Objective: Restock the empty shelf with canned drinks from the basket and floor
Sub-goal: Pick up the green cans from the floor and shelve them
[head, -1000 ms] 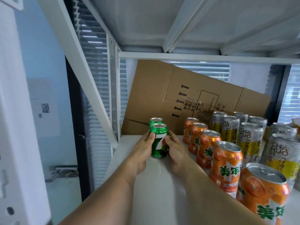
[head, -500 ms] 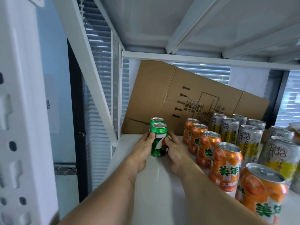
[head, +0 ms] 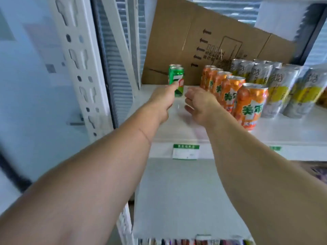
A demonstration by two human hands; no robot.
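Two green cans (head: 176,80) stand one behind the other at the frame's upper centre, on the white shelf (head: 276,133) before a leaning cardboard sheet (head: 203,38). To their right I see a row of orange cans (head: 230,92), then silver-and-yellow cans (head: 283,85). My left hand (head: 163,99) has fingertips at the front green can; grip unclear through blur. My right hand (head: 199,101) is loosely curled, holding nothing. Judged progress: partway, since bare shelf remains in front of the green cans.
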